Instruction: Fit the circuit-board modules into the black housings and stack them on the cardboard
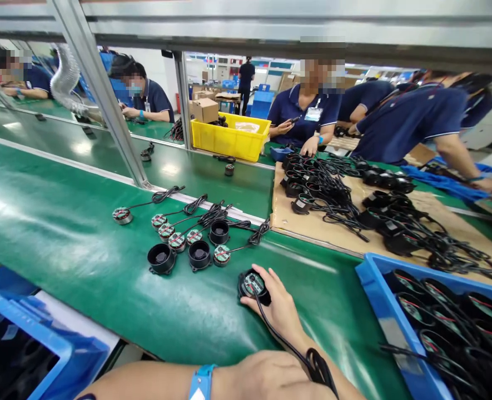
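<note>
My right hand (277, 303) grips a black round housing (246, 284) that rests on the green table, thumb and fingers around its rim. A green circuit board (254, 283) with red wires sits inside it, and a black cable (271, 328) runs from it over my right forearm to a coiled bundle (321, 369). My left hand (271, 375) crosses in front of my right forearm at the bottom edge, back of the hand up, a blue band on its wrist; its fingers are hidden. Left of the housing lie several cabled motor parts (221, 255) and empty black housings (199, 255).
A blue bin (373, 278) of assembled units stands at right, another blue bin (58, 344) at lower left. Cardboard (312, 230) carries many cabled units. Beyond a metal post (104, 94) are a yellow crate (229, 139) and several people in dark blue shirts.
</note>
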{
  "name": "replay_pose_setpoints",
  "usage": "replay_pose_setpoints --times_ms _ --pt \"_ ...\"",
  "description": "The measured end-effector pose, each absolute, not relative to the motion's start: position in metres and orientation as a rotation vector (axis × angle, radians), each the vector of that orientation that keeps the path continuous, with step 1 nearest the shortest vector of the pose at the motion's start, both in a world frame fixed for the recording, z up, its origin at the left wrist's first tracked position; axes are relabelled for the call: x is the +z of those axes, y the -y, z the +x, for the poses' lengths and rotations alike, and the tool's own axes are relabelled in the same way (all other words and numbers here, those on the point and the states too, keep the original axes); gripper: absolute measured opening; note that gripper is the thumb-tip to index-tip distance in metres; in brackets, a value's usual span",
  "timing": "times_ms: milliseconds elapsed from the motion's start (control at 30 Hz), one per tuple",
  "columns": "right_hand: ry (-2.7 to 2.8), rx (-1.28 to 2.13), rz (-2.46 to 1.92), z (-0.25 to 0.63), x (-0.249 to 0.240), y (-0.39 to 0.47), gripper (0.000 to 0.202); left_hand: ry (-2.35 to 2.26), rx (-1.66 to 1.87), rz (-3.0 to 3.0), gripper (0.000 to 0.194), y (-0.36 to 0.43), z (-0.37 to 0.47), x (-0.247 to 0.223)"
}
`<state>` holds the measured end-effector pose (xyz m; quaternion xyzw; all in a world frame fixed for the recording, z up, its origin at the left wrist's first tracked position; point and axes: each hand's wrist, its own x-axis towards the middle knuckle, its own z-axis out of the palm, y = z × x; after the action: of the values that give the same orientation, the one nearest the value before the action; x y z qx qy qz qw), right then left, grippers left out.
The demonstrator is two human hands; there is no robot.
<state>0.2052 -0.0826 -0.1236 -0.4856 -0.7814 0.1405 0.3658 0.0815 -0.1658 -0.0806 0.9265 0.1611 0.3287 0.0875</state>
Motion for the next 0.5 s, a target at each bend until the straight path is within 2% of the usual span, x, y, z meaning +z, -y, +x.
replay_pose_setpoints --times_ms 200,300,367,500 --pt "1.746 0.322 -1.485 0.238 -0.094 0.017 0.073 -0.526 1.272 2.747 0.015 0.127 0.081 -0.052" --pt "1.617 0.363 -1.573 0.258 -0.083 -0.042 0.077 -0.730 1.210 2.620 0.022 0.084 0.085 -0.035" --pt "1.553 0.404 -1.595 0.266 -0.079 -0.082 0.069 -0.800 1.173 2.428 0.029 0.051 0.090 -0.029" --pt "1.425 0.507 -1.508 0.276 -0.079 -0.134 0.038 -0.874 1.215 2.084 0.041 -0.005 0.103 -0.026"
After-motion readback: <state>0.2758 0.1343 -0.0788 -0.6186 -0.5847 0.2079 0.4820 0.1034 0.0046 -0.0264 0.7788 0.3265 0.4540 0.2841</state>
